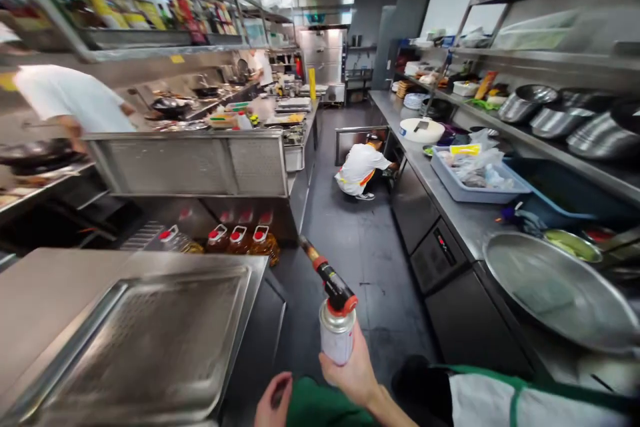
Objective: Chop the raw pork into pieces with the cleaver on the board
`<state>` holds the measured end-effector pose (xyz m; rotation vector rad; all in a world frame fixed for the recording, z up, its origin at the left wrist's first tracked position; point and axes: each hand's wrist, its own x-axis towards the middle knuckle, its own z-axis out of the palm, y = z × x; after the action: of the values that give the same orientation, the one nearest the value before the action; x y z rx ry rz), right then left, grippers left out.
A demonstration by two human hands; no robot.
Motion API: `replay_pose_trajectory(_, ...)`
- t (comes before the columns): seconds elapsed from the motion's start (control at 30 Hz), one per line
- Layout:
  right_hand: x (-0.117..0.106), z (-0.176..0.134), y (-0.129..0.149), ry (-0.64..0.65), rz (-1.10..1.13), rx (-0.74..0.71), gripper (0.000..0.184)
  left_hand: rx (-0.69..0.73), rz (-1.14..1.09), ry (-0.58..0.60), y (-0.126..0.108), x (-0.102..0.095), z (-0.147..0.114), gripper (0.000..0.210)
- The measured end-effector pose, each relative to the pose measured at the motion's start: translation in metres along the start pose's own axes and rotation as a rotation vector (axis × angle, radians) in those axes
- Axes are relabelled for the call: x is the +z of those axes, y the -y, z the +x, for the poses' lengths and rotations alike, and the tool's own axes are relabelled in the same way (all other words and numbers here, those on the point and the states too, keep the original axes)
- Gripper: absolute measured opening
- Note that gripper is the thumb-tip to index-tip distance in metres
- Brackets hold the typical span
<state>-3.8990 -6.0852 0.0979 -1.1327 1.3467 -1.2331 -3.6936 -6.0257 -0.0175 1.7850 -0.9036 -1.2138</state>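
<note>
A kitchen blowtorch [335,287] with a black and orange head is screwed onto a pale gas canister [337,337]. My right hand [354,370] is wrapped around the canister, with the nozzle tilted up and away to the left over the aisle floor. At the bottom edge, my left hand [274,401] shows only in part. Its fingers curl in towards the thumb and no object shows in them. The nearest thing to its left is a shallow metal tray [235,327] on the steel counter [75,267].
A person [363,167] squats in the aisle at an opened cabinet door [345,143]. Another person [75,97] stands at the stoves on the left. Oil jugs [240,240] sit under a steel panel. A large round metal pan [560,287] lies on the right counter.
</note>
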Motion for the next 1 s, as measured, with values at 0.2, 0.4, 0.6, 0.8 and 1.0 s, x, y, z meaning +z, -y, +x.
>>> replay_pose_trajectory(0.2,0.031,0.189,-0.021,0.005,0.111,0.033,0.051,0.160,-0.044,0.464,-0.130,0.076,0.186,0.077)
replay_pose_trajectory(0.4,0.025,0.379,-0.009,-0.095,0.076,-0.034,0.060,0.228,0.024,0.694,-0.255,0.169,0.344,0.080)
replay_pose_trajectory(0.6,-0.040,0.572,-0.001,-0.194,0.071,-0.138,0.057,0.272,0.205,0.649,-0.341,0.268,0.504,0.070)
replay_pose_trajectory(0.8,-0.082,0.817,-0.029,-0.352,0.270,0.155,0.078,0.208,0.558,0.516,-0.403,0.354,0.686,0.064)
replay_pose_trajectory(1.0,-0.083,1.041,-0.006,-0.118,0.342,0.313,0.082,0.162,0.628,0.244,-0.490,0.393,0.828,0.063)
